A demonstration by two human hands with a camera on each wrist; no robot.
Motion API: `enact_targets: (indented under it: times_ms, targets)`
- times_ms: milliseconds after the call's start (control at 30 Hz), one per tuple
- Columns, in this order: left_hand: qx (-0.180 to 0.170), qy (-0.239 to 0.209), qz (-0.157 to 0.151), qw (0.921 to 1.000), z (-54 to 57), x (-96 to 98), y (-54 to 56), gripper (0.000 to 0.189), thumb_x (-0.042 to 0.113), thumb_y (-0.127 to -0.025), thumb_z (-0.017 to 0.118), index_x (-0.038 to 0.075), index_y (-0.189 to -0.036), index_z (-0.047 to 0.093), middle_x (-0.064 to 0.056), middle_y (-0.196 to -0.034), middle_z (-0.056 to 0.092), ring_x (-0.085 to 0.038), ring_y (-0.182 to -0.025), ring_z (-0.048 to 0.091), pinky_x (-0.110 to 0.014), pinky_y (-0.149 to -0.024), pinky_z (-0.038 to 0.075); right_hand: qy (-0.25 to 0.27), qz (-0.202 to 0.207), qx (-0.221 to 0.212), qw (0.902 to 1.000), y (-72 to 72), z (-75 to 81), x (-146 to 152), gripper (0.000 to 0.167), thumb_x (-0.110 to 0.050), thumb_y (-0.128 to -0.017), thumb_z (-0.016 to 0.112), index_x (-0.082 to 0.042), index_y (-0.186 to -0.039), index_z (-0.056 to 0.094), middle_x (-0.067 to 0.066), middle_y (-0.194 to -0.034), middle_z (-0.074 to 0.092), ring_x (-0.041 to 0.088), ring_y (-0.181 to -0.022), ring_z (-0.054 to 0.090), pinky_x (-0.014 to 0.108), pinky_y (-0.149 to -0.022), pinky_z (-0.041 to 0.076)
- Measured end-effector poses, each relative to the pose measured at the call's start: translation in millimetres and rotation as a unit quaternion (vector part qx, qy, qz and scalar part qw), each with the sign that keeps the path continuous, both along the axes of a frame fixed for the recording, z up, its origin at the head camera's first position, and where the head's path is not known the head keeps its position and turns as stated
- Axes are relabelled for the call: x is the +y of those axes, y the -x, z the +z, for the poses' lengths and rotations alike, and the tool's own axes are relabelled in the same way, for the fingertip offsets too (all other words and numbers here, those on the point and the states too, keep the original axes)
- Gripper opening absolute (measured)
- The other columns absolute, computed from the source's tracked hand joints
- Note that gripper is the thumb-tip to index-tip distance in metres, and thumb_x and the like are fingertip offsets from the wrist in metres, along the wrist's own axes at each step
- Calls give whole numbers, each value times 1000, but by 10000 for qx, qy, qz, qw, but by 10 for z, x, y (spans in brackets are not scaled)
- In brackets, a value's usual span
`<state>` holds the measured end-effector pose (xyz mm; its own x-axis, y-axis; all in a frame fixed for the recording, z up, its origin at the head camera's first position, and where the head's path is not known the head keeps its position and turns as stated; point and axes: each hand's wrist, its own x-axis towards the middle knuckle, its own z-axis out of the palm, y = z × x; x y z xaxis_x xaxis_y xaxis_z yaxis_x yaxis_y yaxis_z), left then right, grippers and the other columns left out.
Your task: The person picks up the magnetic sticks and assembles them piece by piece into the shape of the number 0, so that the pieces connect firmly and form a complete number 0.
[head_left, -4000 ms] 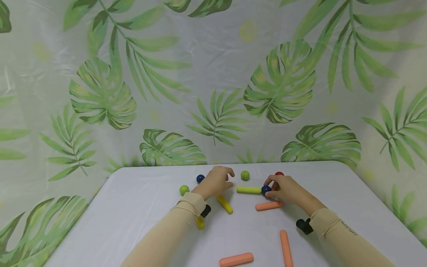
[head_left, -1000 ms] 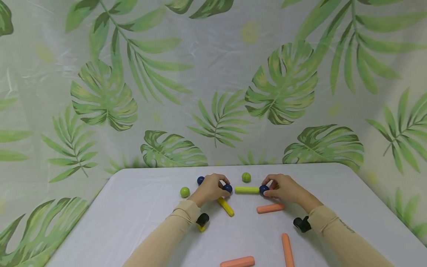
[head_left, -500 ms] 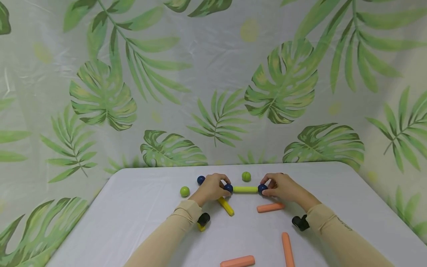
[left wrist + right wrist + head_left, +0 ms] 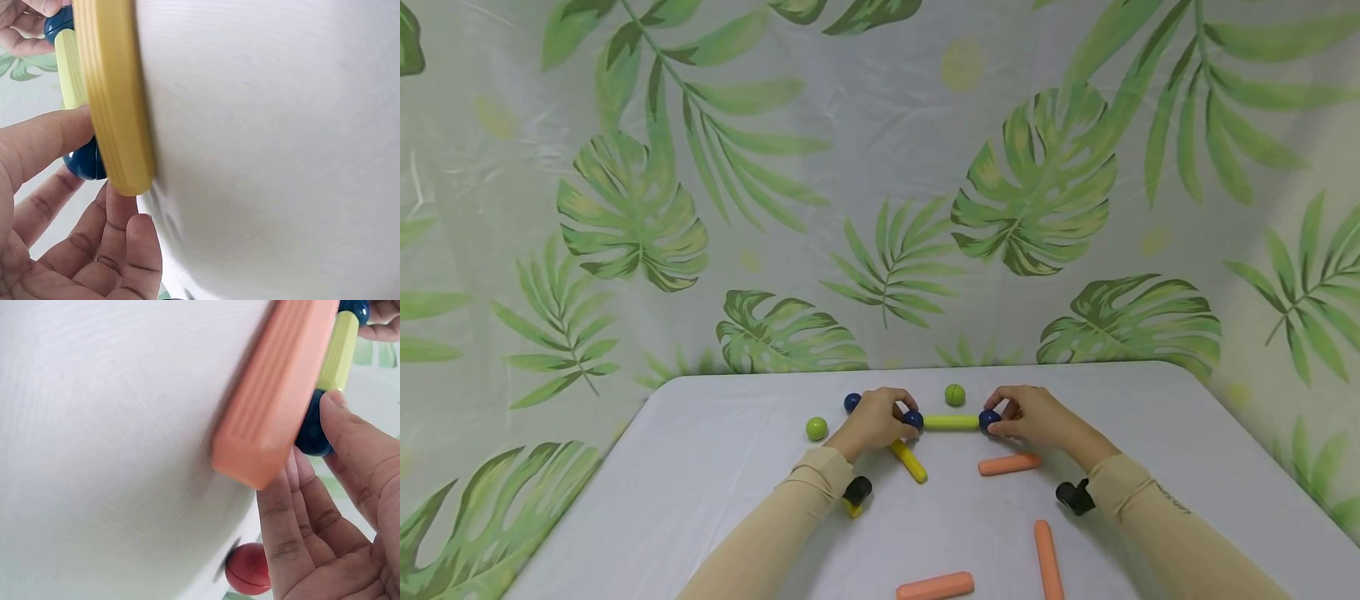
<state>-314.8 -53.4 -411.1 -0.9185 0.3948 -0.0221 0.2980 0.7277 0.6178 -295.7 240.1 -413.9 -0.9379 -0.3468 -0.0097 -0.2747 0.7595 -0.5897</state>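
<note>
In the head view a lime-yellow ribbed stick [image 4: 951,422] lies crosswise near the far side of the table, a dark blue ball at each end. My left hand [image 4: 874,418] pinches the left blue ball [image 4: 913,420] between thumb and fingers. The right blue ball [image 4: 988,421] is pinched by my right hand [image 4: 1036,417]. Both balls meet the stick's ends. Close below the left hand lies a deeper yellow stick [image 4: 115,94], large in the left wrist view. An orange stick [image 4: 275,394] lies near the right hand, partly covering the right ball in the right wrist view.
Two more orange sticks [image 4: 935,586] lie near the front. Behind the lime stick sits a green ball [image 4: 955,395]; another green ball [image 4: 816,428] and a blue ball [image 4: 852,402] are at left. A red ball [image 4: 248,569] shows beyond the right fingers.
Four seconds ago no ball showed in my left hand; one second ago it held a blue ball, apart from the lime stick. The gap has closed. The right hand kept its ball, shifting slightly left.
</note>
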Motion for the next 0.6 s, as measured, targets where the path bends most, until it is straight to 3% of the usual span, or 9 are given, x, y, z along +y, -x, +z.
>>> enact_targets:
  times_ms: [233, 600]
  targets:
    - [85, 51, -65, 9999, -16, -10, 6, 30, 13, -90, 87, 10, -117, 75, -8, -96, 74, -17, -81, 62, -27, -72, 53, -71, 10, 30, 10000, -7, -9, -6, 31, -22, -98, 80, -7, -124, 71, 3, -88, 70, 13, -77, 60, 28, -68, 49]
    - [216, 73, -35, 9997, 41, -59, -51, 46, 15, -92, 86, 6, -133, 67, -14, -105, 71, -20, -86, 62, -34, -78, 55, -140, 83, 78, 9998, -18, 6, -21, 34, -21, -98, 80, -6, -127, 69, 4, -91, 67, 16, -78, 58, 31, -69, 49]
